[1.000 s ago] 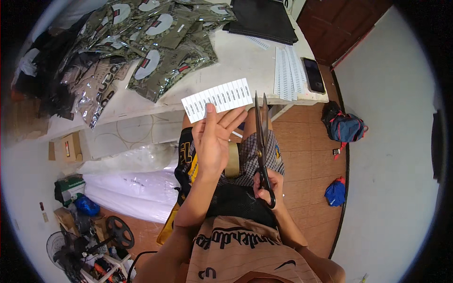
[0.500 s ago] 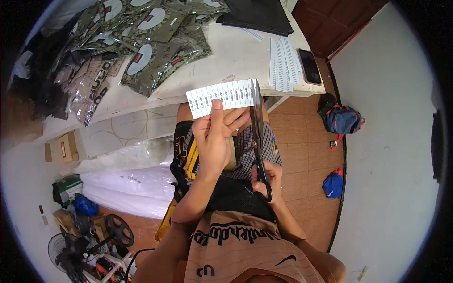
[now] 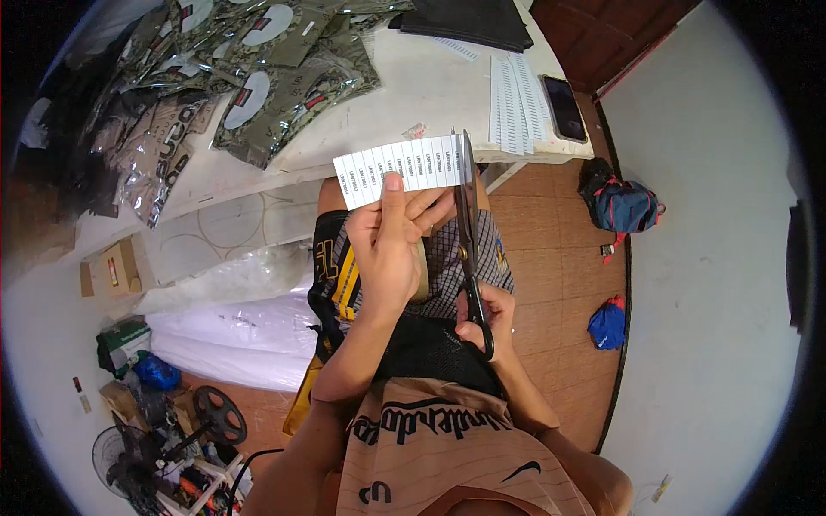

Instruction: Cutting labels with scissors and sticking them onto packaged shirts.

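My left hand [image 3: 387,254] grips a white sheet of printed labels [image 3: 423,159] between thumb and fingers, held up just in front of the table edge. Black-handled scissors [image 3: 467,249] point upward in my right hand [image 3: 486,314], whose fingers are wrapped in their handles. The blades lie across the right end of the label sheet, close to its last strip. Whether the blades are cutting into the paper is too small to tell.
The white table [image 3: 327,129] holds bagged camouflage garments [image 3: 292,116], folded black material [image 3: 465,21], label sheets [image 3: 512,107] and a phone [image 3: 561,105]. Backpack [image 3: 621,202] and blue bag [image 3: 607,331] lie on the right floor. White plastic-wrapped rolls [image 3: 232,344], a fan [image 3: 120,456] are at left.
The scissors have moved up and left onto the sheet's right end, and their blades look nearer together. The label sheet has risen slightly in the view.
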Tool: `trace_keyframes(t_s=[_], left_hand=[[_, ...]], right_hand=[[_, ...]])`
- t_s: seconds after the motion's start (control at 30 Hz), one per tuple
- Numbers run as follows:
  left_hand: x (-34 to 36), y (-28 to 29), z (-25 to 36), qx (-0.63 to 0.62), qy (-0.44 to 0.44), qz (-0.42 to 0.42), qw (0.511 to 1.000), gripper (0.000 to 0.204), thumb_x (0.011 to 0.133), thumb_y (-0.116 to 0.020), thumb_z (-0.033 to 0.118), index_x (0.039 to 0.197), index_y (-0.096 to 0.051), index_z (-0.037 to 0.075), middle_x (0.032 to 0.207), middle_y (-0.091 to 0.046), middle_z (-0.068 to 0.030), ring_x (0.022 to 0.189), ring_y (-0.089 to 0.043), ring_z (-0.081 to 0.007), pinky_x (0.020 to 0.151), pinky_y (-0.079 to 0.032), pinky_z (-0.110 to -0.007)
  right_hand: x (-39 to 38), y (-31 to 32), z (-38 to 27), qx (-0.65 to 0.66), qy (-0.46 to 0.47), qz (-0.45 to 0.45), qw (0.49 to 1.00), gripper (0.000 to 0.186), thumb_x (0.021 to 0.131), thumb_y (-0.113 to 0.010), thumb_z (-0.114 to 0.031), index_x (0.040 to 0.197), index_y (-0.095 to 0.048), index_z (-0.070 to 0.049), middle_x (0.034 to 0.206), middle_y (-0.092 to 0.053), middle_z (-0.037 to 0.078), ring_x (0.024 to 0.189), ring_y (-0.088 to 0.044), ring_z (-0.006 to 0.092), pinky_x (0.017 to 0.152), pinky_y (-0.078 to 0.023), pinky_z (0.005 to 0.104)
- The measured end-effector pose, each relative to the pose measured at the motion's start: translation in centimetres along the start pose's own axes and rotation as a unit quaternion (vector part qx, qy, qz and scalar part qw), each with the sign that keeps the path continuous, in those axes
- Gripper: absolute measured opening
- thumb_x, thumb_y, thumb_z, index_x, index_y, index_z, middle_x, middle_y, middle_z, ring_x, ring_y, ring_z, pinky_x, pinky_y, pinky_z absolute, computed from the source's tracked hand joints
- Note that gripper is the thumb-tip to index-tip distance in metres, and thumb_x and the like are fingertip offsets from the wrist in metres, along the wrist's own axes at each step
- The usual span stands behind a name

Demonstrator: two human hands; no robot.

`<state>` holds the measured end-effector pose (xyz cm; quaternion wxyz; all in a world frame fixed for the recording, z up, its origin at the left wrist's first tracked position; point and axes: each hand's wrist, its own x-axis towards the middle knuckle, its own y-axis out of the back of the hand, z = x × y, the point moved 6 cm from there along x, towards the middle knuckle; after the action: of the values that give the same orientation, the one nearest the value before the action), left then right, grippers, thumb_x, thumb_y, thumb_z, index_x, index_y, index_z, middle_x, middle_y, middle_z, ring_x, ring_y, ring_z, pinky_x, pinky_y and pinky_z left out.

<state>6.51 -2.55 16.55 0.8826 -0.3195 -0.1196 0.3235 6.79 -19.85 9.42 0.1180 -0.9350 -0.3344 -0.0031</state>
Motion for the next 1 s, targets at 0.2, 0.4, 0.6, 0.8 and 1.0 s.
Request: trace_keyframes(t_s=[0.2, 0.4, 0.6, 0.8, 1.0], left_hand=[[0.0, 0.2, -0.1, -0.011, -0.001, 0.013, 1.000, 0.040, 0.102, -0.045, 0.026, 0.113, -0.057, -0.010, 0.110, -0.064, -0.0216, 0.103, -0.065, -0.0336, 0.087, -0.056, -0.043], [0.1, 0.1, 0.0, -0.019, -0.010, 0.018, 1.000, 0.040, 0.102, -0.045, 0.025, 0.109, -0.058, -0.012, 0.108, -0.064, -0.0217, 0.101, -0.066, -0.0339, 0.084, -0.058, -0.043], [0.1, 0.0, 0.0, -0.019, -0.009, 0.016, 1.000, 0.041, 0.102, -0.044, 0.025, 0.108, -0.058, -0.013, 0.108, -0.064, -0.0220, 0.101, -0.065, -0.0343, 0.084, -0.058, -0.044], [0.1, 0.0, -0.1, -0.013, -0.004, 0.016, 1.000, 0.041, 0.102, -0.043, 0.025, 0.109, -0.058, -0.013, 0.109, -0.064, -0.0230, 0.102, -0.065, -0.0346, 0.084, -0.058, -0.044], [0.1, 0.1, -0.2, -0.015, -0.006, 0.015, 1.000, 0.041, 0.102, -0.044, 0.025, 0.110, -0.058, -0.012, 0.109, -0.064, -0.0226, 0.102, -0.065, -0.0346, 0.085, -0.057, -0.044]], right_hand=[[0.0, 0.0, -0.1, -0.016, -0.001, 0.001, 1.000, 0.040, 0.068, -0.087, -0.027, 0.073, -0.055, -0.002, 0.061, -0.044, -0.004, 0.055, -0.037, 0.0054, 0.049, -0.027, 0.0213], [-0.1, 0.0, 0.0, -0.016, -0.022, -0.005, 1.000, 0.039, 0.068, -0.087, -0.025, 0.071, -0.055, -0.003, 0.060, -0.043, -0.004, 0.056, -0.037, 0.0057, 0.050, -0.028, 0.0215], [-0.2, 0.1, 0.2, -0.014, -0.045, 0.007, 0.999, 0.040, 0.068, -0.087, -0.026, 0.069, -0.054, -0.003, 0.059, -0.042, -0.004, 0.055, -0.036, 0.0057, 0.049, -0.027, 0.0215], [-0.4, 0.2, 0.5, -0.006, -0.057, 0.017, 0.998, 0.041, 0.069, -0.087, -0.028, 0.069, -0.055, -0.003, 0.058, -0.041, -0.005, 0.054, -0.035, 0.0049, 0.048, -0.026, 0.0212], [-0.5, 0.2, 0.7, -0.015, -0.061, 0.018, 0.998, 0.040, 0.070, -0.087, -0.027, 0.068, -0.055, -0.003, 0.058, -0.041, -0.005, 0.054, -0.035, 0.0045, 0.048, -0.026, 0.0212]])
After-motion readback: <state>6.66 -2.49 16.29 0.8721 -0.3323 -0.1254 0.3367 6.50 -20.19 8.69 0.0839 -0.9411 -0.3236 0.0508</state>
